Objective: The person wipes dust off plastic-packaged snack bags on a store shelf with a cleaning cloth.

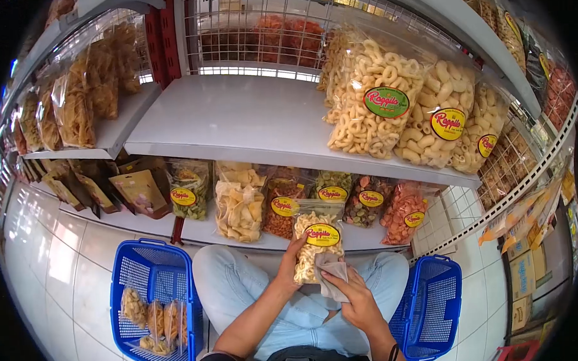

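Note:
A clear snack bag (308,259) with a yellow oval label and pale pieces inside stands upright above my lap. My left hand (288,262) grips its left side, the fingers partly hidden behind it. At the bag's lower right, my right hand (355,294) pinches a grey cloth (332,273) that lies against the plastic. Just beyond the bag, packs of snacks line the lower shelf, among them a bag of pale chips (238,208) and one of pink pieces (401,213).
Blue baskets stand on both sides of my legs: the left basket (190,298) holds several snack packs, the right basket (433,303) shows a bare inside. Large bags of curled snacks (374,69) sit on the upper shelf (236,128), whose front edge overhangs the lower row.

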{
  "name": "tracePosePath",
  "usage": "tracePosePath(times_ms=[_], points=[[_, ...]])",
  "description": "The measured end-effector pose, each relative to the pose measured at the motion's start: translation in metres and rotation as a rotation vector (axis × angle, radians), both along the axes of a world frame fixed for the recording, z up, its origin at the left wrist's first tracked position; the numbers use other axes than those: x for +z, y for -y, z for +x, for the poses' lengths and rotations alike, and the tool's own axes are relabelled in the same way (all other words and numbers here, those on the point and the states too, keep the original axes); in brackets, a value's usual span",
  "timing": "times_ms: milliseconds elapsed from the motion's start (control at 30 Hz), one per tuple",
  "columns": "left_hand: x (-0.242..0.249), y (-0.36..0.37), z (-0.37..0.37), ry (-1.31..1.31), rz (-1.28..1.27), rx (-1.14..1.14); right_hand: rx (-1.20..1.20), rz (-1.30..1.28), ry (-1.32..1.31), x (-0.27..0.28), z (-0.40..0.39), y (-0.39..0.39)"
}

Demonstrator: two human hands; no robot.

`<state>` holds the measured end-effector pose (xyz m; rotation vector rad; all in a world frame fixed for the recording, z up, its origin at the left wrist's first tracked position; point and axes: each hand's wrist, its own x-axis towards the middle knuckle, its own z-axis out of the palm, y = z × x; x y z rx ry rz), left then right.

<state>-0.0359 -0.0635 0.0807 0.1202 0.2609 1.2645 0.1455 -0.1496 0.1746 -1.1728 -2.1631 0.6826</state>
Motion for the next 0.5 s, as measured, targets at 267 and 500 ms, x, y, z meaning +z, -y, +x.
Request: tracePosePath(times_ms=[267,500], points=[[-0.006,0.001,0.003,-0.057,0.112,-0.050,0.005,0.047,-0.052,-0.006,0.015,0.025],[0.004,0.014,0.004,-0.134,0.058,-0.156,-0.116,0.330,0.225,0.019,-0.018,-0.019]])
